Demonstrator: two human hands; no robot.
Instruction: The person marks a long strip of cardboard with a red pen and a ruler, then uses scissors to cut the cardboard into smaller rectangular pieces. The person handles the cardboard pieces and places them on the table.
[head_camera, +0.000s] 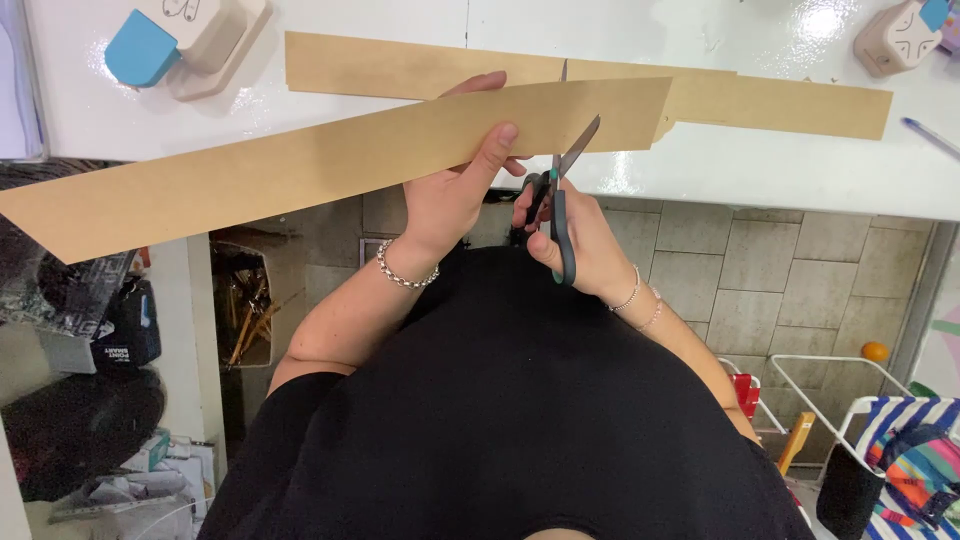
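My left hand pinches a long brown cardboard strip, thumb on top, holding it level above the edge of the white table. My right hand grips black-handled scissors. Their blades stand apart around the strip's near edge, right of my left thumb. A second brown cardboard strip lies flat on the table behind, partly hidden by the held strip.
A blue and beige paper punch sits at the table's back left and a beige punch at the back right. A blue pen lies near the right edge. Folding chairs stand on the tiled floor at right; bags at left.
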